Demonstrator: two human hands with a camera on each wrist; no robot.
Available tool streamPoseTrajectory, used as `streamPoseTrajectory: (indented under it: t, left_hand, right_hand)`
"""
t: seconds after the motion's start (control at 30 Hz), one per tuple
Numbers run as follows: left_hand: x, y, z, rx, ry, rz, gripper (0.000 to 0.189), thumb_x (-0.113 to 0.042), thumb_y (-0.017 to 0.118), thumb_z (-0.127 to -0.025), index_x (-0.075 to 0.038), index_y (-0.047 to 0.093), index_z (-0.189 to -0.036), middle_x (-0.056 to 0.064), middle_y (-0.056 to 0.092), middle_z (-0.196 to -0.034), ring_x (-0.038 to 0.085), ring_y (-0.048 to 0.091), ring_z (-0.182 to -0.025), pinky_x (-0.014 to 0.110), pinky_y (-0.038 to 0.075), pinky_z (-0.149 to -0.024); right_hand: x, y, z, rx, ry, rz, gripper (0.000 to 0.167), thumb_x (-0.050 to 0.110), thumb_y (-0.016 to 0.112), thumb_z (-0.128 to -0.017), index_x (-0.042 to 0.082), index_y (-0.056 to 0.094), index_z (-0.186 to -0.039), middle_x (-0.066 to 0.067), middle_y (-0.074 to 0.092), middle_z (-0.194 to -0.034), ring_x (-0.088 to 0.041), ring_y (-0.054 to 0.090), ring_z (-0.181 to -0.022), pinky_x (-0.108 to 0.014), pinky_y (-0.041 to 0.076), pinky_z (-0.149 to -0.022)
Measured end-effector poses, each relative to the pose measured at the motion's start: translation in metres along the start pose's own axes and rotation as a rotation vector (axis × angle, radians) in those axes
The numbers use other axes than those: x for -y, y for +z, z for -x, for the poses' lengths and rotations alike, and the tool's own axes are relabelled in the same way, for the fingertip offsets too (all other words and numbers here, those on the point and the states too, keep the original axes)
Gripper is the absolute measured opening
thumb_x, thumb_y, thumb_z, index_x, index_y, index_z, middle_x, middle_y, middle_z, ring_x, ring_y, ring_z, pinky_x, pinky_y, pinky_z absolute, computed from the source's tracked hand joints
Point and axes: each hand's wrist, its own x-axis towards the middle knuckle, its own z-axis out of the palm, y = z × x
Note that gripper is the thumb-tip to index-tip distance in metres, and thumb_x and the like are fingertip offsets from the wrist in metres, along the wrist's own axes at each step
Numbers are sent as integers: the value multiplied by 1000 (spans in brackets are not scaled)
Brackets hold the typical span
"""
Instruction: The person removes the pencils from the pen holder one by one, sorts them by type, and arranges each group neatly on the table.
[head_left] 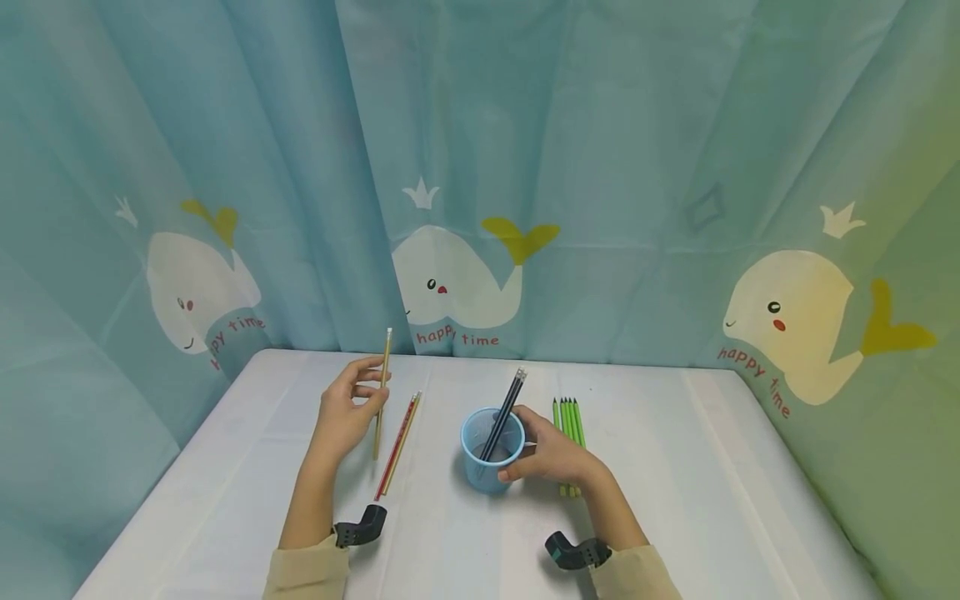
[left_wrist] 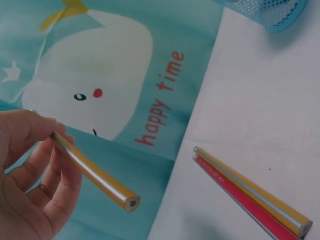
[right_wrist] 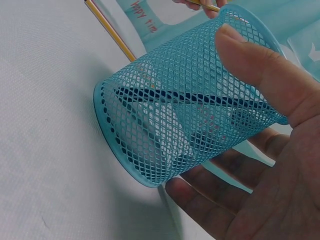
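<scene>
My left hand (head_left: 347,412) pinches a yellow pencil (head_left: 377,440) between thumb and fingers, over the left of the table. The pencil stands nearly upright, its white-tipped end up; the left wrist view shows its flat, unsharpened end (left_wrist: 131,202). With my right hand (head_left: 558,454) I grip a light blue mesh pencil cup (head_left: 483,479), thumb on the near side and fingers round the far side. Black pencils (head_left: 512,393) lean inside the cup, white-tipped ends above the rim. In the right wrist view the cup (right_wrist: 175,70) looks tilted, dark pencils showing through the mesh.
Between left hand and cup, a red pencil (head_left: 393,452) and another yellow pencil (head_left: 402,442) lie side by side on the white table (head_left: 442,533). Several green pencils (head_left: 572,421) lie in a row beyond my right hand, partly hidden. A whale-print curtain (head_left: 622,275) hangs behind the table.
</scene>
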Motion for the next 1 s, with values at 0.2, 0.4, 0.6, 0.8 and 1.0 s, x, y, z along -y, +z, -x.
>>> streamPoseTrajectory:
  t: [0.2, 0.4, 0.6, 0.8, 1.0]
  left_hand:
    - [7, 2, 0, -5, -22, -40, 41, -5, 64, -95, -11, 56, -135, 14, 68, -117, 30, 66, -96, 23, 55, -69]
    - [13, 4, -2, 23, -78, -70, 40, -5, 63, -95, -10, 57, -135, 15, 68, -116, 29, 67, -96, 27, 54, -72]
    - [21, 6, -2, 56, -144, -95, 39, -7, 62, -96, -8, 57, -135, 18, 66, -118, 29, 66, -97, 31, 53, -72]
    - [28, 6, 0, 77, -192, -119, 39, -7, 63, -95, -6, 58, -134, 17, 66, -117, 27, 65, -93, 29, 52, -69]
    - [33, 7, 0, 109, -210, -125, 39, -5, 64, -93, -4, 59, -132, 18, 66, -114, 24, 64, -89, 29, 52, -66]
  right_hand:
    - [0, 1, 0, -1, 19, 3, 83, 19, 89, -72, 13, 44, -141, -7, 59, -134, -27, 53, -127, -46, 49, -104]
    - [1, 0, 0, -7, 15, 2, 82, 19, 89, -72, 14, 45, -141, -8, 59, -133, -27, 53, -126, -47, 49, -104]
    - [1, 0, 0, -6, 16, -3, 81, 18, 88, -72, 13, 45, -140, -7, 58, -133, -27, 53, -126, -48, 48, -105]
    - [-1, 1, 0, 7, 16, -23, 79, 17, 88, -72, 11, 45, -139, -8, 58, -132, -27, 53, -125, -45, 49, -104]
    - [-1, 0, 0, 1, 3, -32, 77, 15, 88, -72, 11, 46, -136, -9, 59, -131, -29, 54, -124, -45, 50, -102]
